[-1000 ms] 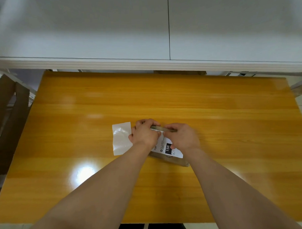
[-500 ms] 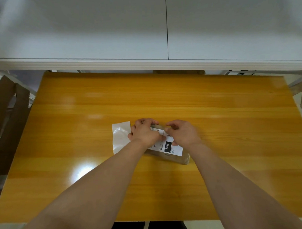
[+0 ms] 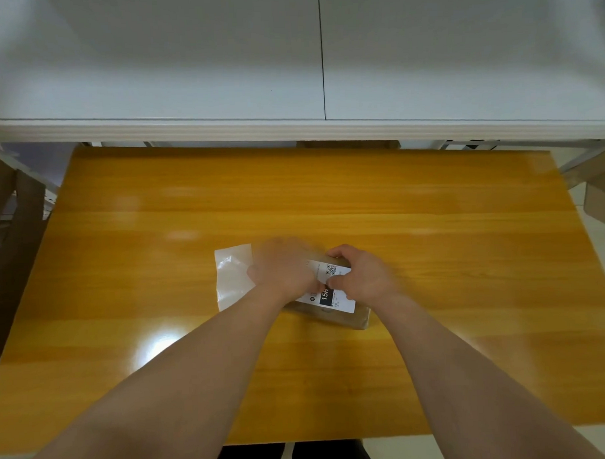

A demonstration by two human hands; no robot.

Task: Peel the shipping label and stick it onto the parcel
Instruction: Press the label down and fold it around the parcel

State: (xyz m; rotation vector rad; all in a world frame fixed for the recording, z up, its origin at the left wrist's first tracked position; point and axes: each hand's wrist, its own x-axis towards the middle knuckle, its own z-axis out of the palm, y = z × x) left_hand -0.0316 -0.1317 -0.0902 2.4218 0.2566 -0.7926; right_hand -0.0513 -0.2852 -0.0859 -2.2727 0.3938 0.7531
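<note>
A small brown parcel (image 3: 355, 322) lies slightly tilted in the middle of the table. The white shipping label (image 3: 343, 305), with a black "15H" block and a QR code, lies on its top face. My left hand (image 3: 282, 273) rests on the left part of the label and parcel; it is motion-blurred, so its fingers cannot be made out. My right hand (image 3: 363, 278) holds the parcel's right side, fingers curled over the far edge and thumb pressing on the label. The peeled glossy backing sheet (image 3: 232, 278) lies flat on the table just left of my left hand.
The orange wooden table (image 3: 432, 259) stretches wide on all sides of the parcel. A white cabinet front (image 3: 289, 75) rises behind the far edge. Brown cardboard (image 3: 10, 239) stands off the table's left side, and more cardboard (image 3: 598, 198) sits at the right edge.
The label has come down flatter on the parcel. My left hand is sliding over it and is now blurred. My right hand has shifted a little to the right along the parcel.
</note>
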